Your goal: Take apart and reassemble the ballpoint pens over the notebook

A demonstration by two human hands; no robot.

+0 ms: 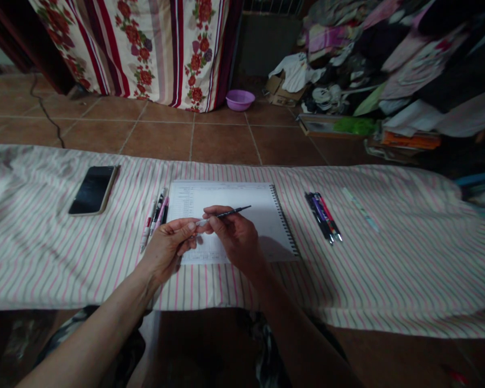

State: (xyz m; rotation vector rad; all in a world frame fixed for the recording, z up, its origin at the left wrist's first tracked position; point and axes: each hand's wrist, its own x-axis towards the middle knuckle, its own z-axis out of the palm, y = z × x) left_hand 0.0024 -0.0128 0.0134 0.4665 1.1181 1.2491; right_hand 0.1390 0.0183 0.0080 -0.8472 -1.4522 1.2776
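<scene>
Both hands meet above a spiral notebook [246, 196] that lies on striped cloth. My right hand [236, 231] grips a slim dark pen [228, 213], its thin dark end pointing up to the right. My left hand [173, 240] pinches the pale, clear end of the same pen. Whether that end is a separate part, I cannot tell. Left of the notebook, beside my left hand, lie several pens [157, 215]. Another group of pens [323, 215] rests to the right of the notebook's spiral edge. Farther right is a pale green patterned stick-like item [360, 209].
A phone [92, 189] lies on the striped cloth [420, 253] at the left. Beyond it, on the tiled floor [161, 134], stand a purple basin [240, 100] and a cardboard box [283, 91]. A floral curtain [157, 48] hangs behind; clothes [420, 64] are piled at the right.
</scene>
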